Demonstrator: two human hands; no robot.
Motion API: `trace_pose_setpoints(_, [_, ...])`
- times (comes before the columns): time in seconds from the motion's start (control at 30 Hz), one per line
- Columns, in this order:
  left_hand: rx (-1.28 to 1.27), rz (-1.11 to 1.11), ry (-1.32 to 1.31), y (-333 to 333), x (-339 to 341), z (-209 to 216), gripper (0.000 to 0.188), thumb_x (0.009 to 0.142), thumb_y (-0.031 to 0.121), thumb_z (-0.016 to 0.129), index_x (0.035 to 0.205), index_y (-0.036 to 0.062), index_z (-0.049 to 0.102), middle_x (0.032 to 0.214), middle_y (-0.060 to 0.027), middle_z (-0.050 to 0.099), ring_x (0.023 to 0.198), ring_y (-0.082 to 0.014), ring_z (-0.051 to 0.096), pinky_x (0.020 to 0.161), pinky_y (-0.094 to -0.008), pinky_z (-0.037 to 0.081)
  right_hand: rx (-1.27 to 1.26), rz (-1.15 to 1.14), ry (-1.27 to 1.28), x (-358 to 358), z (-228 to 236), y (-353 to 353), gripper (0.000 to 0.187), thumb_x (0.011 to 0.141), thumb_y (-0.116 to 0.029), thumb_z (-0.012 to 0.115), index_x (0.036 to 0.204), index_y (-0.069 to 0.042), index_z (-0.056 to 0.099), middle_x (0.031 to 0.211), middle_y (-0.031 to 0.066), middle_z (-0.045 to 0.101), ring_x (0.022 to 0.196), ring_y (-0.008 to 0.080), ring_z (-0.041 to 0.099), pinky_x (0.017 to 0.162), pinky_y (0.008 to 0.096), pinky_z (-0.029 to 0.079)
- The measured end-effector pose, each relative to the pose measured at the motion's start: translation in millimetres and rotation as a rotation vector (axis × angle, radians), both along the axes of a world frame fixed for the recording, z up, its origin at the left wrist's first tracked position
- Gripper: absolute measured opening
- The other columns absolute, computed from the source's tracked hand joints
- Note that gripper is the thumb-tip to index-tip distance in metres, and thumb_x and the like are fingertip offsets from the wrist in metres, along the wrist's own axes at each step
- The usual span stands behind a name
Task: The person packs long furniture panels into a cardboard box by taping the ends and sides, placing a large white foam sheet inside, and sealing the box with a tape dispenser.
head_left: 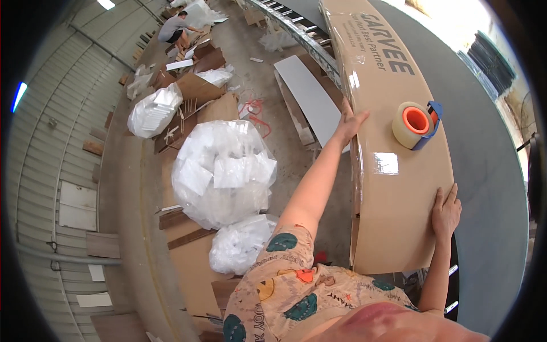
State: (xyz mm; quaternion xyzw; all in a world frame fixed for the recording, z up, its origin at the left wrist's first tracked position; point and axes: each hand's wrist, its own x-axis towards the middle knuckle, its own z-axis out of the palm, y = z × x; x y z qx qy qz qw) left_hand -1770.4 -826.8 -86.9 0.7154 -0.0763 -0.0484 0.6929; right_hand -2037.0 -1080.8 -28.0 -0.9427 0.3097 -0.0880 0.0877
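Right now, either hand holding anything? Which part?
No closed grip. Left hand rests flat on the long cardboard box's left edge; right hand lies on its right edge. The tape dispenser sits untouched on top.

A tape dispenser (417, 125) sits on the long box (387, 188) before us. Bags (222, 171) lie on the floor to our left, boards (310, 100) beyond.

Bright daylight from upper right, blown out there; glare patch on taped cardboard box (386, 163); soft shadows; strong fisheye bending, black vignette at corners; focus sharp.
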Motion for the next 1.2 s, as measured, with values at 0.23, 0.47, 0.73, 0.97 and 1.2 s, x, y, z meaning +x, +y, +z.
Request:
trace_pose_setpoints(0.23, [0.007, 0.128, -0.033, 1, -13, 19, 0.087, 0.081, 0.034, 0.066, 0.149, 0.0050, 0.019, 0.141, -0.0215, 0.042, 0.129, -0.0274, 0.043, 0.104, -0.0356, 0.037, 0.069, 0.054, 0.002, 14, 14, 3, 0.062, 0.098, -0.051, 0.036, 0.145, -0.011, 0.036, 0.106, 0.0196, 0.060, 0.102, 0.0357, 0.056, 0.087, 0.0441, 0.046])
trace_pose_setpoints(0.47, [-0.126, 0.011, 0.082, 19, -162, 24, 0.078, 0.090, 0.028, 0.060, 0.151, 0.0050, 0.016, 0.150, -0.0160, 0.030, 0.136, -0.0264, 0.034, 0.110, -0.0367, 0.029, 0.171, 0.598, -0.404, -14, -31, -37, 0.049, 0.094, -0.023, 0.052, 0.139, -0.005, 0.044, 0.125, 0.0229, 0.053, 0.116, 0.0384, 0.051, 0.099, 0.0425, 0.041])
trace_pose_setpoints(0.73, [-0.328, 0.102, 0.218, 14, -160, 42, 0.083, 0.081, 0.008, 0.064, 0.150, 0.0018, 0.018, 0.149, -0.0136, 0.032, 0.136, -0.0232, 0.034, 0.110, -0.0337, 0.029, 0.363, 0.591, -0.628, 18, -53, -33, 0.040, 0.092, -0.014, 0.048, 0.129, 0.000, 0.054, 0.132, 0.0279, 0.045, 0.119, 0.0402, 0.049, 0.100, 0.0442, 0.040])
trace_pose_setpoints(0.97, [-0.281, 0.128, 0.228, 31, -129, 42, 0.086, 0.079, 0.006, 0.063, 0.150, 0.0002, 0.016, 0.151, -0.0149, 0.029, 0.138, -0.0232, 0.032, 0.112, -0.0345, 0.026, 0.412, 0.631, -0.640, 37, -53, -22, 0.040, 0.095, -0.016, 0.043, 0.128, 0.002, 0.053, 0.133, 0.0301, 0.042, 0.119, 0.0433, 0.049, 0.100, 0.0469, 0.041])
trace_pose_setpoints(1.2, [-0.270, 0.048, 0.234, 49, 16, 42, 0.081, 0.080, 0.008, 0.064, 0.148, -0.0013, 0.021, 0.146, -0.0157, 0.038, 0.131, -0.0226, 0.040, 0.106, -0.0326, 0.035, 0.250, 0.575, -0.915, 174, -90, 1, 0.034, 0.094, -0.015, 0.045, 0.119, 0.003, 0.060, 0.130, 0.0250, 0.048, 0.117, 0.0376, 0.052, 0.100, 0.0425, 0.041])
